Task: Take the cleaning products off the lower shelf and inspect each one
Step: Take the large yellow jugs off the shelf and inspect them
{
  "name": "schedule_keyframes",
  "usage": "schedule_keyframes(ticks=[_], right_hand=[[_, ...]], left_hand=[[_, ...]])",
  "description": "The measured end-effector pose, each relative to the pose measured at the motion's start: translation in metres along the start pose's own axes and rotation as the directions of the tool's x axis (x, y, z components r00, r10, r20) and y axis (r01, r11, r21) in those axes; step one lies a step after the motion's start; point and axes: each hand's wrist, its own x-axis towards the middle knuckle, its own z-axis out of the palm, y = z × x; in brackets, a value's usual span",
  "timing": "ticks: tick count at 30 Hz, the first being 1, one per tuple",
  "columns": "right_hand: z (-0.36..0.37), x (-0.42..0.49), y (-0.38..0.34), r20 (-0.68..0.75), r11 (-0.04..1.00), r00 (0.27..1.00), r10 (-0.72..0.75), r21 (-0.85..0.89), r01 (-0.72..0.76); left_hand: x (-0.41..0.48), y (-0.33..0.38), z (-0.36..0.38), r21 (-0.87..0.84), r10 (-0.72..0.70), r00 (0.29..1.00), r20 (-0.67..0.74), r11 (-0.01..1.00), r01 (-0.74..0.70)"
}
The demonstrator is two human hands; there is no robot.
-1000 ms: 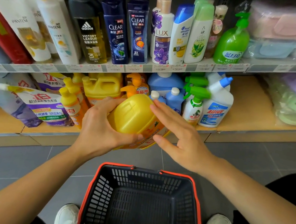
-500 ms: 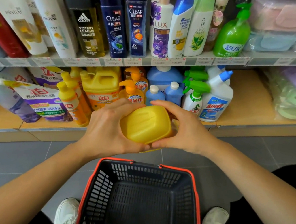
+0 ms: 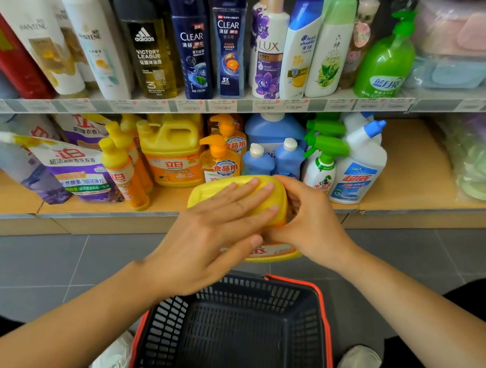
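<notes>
Centre: held jug [image 3: 207, 192] just before lower shelf [image 3: 409, 183] edge, above basket [image 3: 328, 322] on floor. On jug's near face, left hand [image 3: 216, 227] flat; at its right end, right hand [image 3: 308, 222] wraps it. Behind on shelf: pump bottles [image 3: 223, 162], shelf jug [image 3: 173, 154] to their left, refill pouch [image 3: 77, 168] further left, trigger sprayers [image 3: 322, 164] to right. Overhead, upper shelf [image 3: 310, 104] carries shampoo row [image 3: 228, 43].

I see the yellow plastic detergent jug [image 3: 214, 187] at frame centre, held clear of the shelf, tipped base toward me with its orange label underneath. Behind it on the lower wooden shelf [image 3: 409, 183] stand a yellow handled jug [image 3: 173, 154], orange pump bottles [image 3: 223, 162], small blue white-capped bottles [image 3: 257, 161] and a green-trigger spray bottle [image 3: 321, 167].
</notes>
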Motion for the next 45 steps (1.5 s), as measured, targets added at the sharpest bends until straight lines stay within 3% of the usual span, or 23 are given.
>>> schedule_keyframes(ticks=[5, 12, 15, 17, 19, 22, 27, 33, 35, 39, 45], right_hand=[[-0.001, 0.002, 0.001, -0.020, 0.996, 1.000, -0.006, -0.090, 0.004], [-0.009, 0.003, 0.006, -0.050, 0.995, 0.998, 0.035, -0.095, -0.040], [-0.010, 0.003, 0.007, -0.032, 0.995, 0.998, 0.046, -0.083, -0.049], [-0.008, 0.003, 0.006, -0.020, 0.995, 0.999, 0.040, -0.086, -0.041], [-0.006, 0.003, 0.004, -0.006, 0.996, 0.999, 0.032, -0.082, -0.033], [0.001, 0.001, 0.002, 0.000, 0.999, 1.000, 0.029, -0.041, -0.029], [0.015, -0.003, 0.000, -0.007, 0.997, 1.000, 0.023, 0.068, -0.023], [0.015, -0.001, 0.004, 0.012, 0.969, 0.996, 0.091, 0.229, -0.091], [0.013, 0.001, 0.004, 0.016, 0.961, 0.996, 0.090, 0.260, -0.091], [0.008, 0.004, 0.002, 0.034, 0.948, 0.995, 0.095, 0.303, -0.101], [0.002, 0.011, 0.007, 0.040, 0.865, 0.975, 0.216, 0.456, -0.211]], left_hand=[[-0.006, -0.005, -0.002, 0.060, -0.002, 1.000, -0.017, 0.998, 0.003], [-0.027, -0.035, -0.004, 0.130, -0.209, 0.971, -0.118, 0.966, 0.224], [-0.026, -0.040, -0.001, -0.082, -0.398, 0.901, -0.175, 0.917, 0.389], [-0.022, -0.040, -0.001, -0.283, -0.501, 0.854, -0.138, 0.847, 0.451], [-0.016, -0.037, 0.000, -0.379, -0.557, 0.827, -0.081, 0.784, 0.491], [-0.007, -0.028, 0.004, -0.438, -0.625, 0.780, -0.044, 0.713, 0.547], [0.000, -0.020, 0.010, -0.401, -0.715, 0.685, -0.137, 0.672, 0.622], [-0.003, -0.031, 0.005, -0.573, -0.690, 0.715, -0.108, 0.631, 0.523], [-0.003, -0.036, 0.003, -0.657, -0.721, 0.684, -0.110, 0.569, 0.494], [-0.004, -0.052, -0.006, -0.792, -0.856, 0.518, -0.008, 0.321, 0.519], [-0.010, -0.068, -0.005, -0.820, -0.841, 0.506, 0.190, 0.148, 0.553]])
